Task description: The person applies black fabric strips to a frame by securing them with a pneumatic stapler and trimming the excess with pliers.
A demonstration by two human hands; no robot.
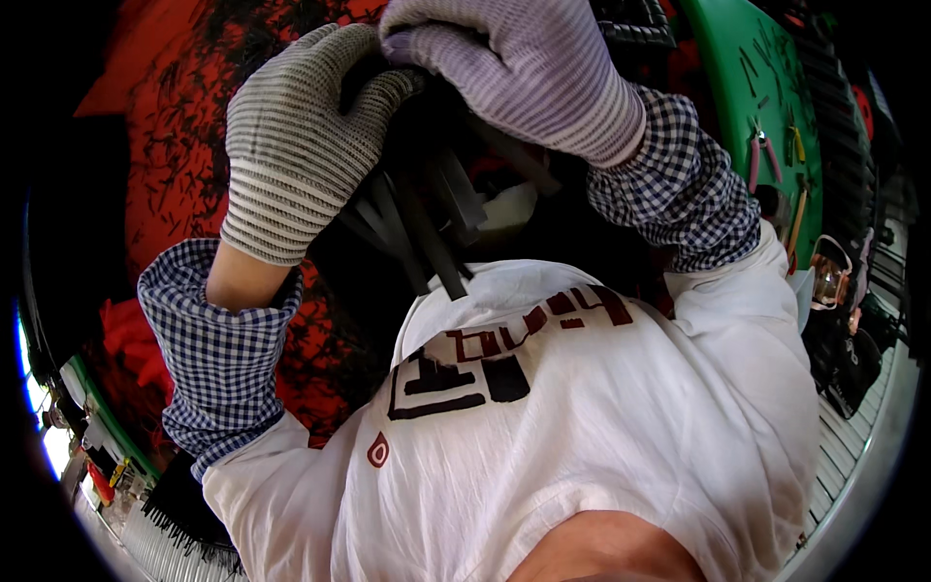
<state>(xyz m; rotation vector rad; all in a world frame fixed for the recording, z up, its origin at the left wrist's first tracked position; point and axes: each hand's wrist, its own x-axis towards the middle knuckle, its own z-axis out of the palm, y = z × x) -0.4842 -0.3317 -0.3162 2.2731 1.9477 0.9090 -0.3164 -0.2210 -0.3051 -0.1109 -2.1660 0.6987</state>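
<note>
Left hand: the left hand, in a grey striped knit glove, was curled over the upper end of a bundle of black strips, its grip closed on that bundle.
Right hand: the right hand, in a paler striped glove, lay over the top of the same bundle, fingers bent down onto it; its grip looked clamped on the bundle too, though the fingertips were out of sight.
Bundle: it was held up in front of the chest, between the 2 hands, the loose lower ends fanning down and touching the white shirt.
Doing the step well: judging by the fanned ends, the strips were not yet even; keeping both hands tight at the top while squaring the ends would likely stop single strips from slipping out.
Risk: a slack hold probably lets the outer strips splay further.
Surroundings: a red surface strewn with black offcuts lay beyond the hands; a green bench with pink-handled pliers sat at the right.
Hidden: the top of the bundle was covered by both gloves, so how it was tied or gathered could not be told.
Hard to make out: a white piece behind the strips was unclear, and the rim items were too bent and small to name.
</note>
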